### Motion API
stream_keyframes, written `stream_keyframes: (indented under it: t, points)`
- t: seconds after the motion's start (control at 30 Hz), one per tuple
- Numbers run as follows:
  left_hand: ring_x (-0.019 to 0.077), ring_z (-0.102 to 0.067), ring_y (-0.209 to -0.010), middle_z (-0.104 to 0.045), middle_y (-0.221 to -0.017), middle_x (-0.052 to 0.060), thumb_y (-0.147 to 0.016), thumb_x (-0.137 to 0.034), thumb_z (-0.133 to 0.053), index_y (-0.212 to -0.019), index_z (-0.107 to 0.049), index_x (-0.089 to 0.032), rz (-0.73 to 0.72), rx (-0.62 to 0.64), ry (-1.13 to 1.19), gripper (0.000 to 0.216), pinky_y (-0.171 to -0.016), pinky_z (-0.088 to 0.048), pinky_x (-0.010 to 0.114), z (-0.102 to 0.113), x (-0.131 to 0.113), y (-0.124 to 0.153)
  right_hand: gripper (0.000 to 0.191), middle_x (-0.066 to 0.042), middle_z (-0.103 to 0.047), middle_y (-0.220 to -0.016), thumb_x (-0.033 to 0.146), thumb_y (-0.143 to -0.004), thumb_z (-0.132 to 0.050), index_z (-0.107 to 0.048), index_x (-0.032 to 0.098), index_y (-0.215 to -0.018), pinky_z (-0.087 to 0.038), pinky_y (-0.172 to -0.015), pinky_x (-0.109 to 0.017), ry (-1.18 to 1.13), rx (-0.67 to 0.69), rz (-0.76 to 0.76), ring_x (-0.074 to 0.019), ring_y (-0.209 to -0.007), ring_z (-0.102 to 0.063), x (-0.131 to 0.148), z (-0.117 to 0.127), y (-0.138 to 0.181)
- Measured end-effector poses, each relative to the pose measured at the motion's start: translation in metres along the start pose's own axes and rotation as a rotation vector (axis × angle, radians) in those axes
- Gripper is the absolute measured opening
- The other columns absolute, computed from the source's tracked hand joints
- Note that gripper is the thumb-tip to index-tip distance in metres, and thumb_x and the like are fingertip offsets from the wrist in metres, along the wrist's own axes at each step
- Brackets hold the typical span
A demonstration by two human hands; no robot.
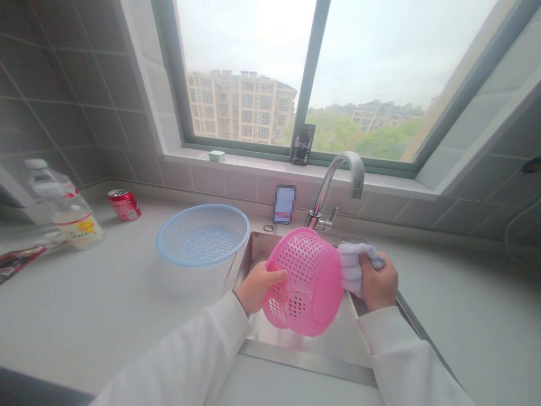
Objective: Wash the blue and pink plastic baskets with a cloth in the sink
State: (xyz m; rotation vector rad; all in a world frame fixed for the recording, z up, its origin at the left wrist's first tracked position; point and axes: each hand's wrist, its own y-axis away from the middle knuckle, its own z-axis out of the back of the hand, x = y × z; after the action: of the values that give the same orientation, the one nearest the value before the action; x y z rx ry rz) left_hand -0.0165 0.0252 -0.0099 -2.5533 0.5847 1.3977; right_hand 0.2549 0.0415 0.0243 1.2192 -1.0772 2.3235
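Left hand gripping a round pink perforated plastic basket over the stainless-steel sink, right hand clamping a folded white-and-blue striped cloth against its side, a pale blue perforated plastic basket sitting beside the sink

Blue basket in left hand's way

Head view faces the hands, seemingly close.

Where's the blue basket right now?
The pale blue mesh basket stands on the countertop at the left edge of the steel sink in the head view.
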Motion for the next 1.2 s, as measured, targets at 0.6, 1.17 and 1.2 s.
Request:
stream_keyframes:
  t: [0.6,1.17,1.2]
  points:
    - [0.0127,-0.056,-0.047,-0.063,-0.057,0.003,-0.064,-0.043,-0.088,-0.077,-0.069,-0.010,-0.028,-0.032,0.104,0.040,-0.050,-0.042,0.025,-0.003,0.004,-0.003,0.022,-0.003,-0.065,-0.065,0.046,-0.080,-0.062,-0.060,0.025,-0.076,-0.046,-0.056,-0.034,-0.151,0.273,0.366,-0.0221,-0.058,-0.059,0.035,0.001,0.040]
    - [0.0122,-0.057,-0.050,-0.065,-0.059,0.001,-0.064,-0.039,-0.088,-0.077,-0.067,-0.011,-0.170,-0.188,0.173,0.037,-0.053,-0.045,0.025,-0.004,-0.004,-0.002,0.021,-0.001,-0.070,-0.067,0.044,-0.073,-0.066,-0.063,0.024,-0.079,-0.048,-0.054,-0.030,-0.188,0.427,0.570,-0.0185,-0.055,-0.061,0.046,-0.006,0.074]
    - [0.0135,-0.060,-0.054,-0.067,-0.064,0.002,-0.065,-0.037,-0.087,-0.080,-0.068,-0.011,-0.174,-0.185,0.179,0.036,-0.057,-0.047,0.026,-0.004,-0.004,-0.002,0.020,-0.002,-0.071,-0.068,0.043,-0.075,-0.066,-0.063,0.024,-0.080,-0.048,-0.054,-0.029,-0.210,0.444,0.659,-0.0186,-0.056,-0.063,0.048,-0.007,0.078]
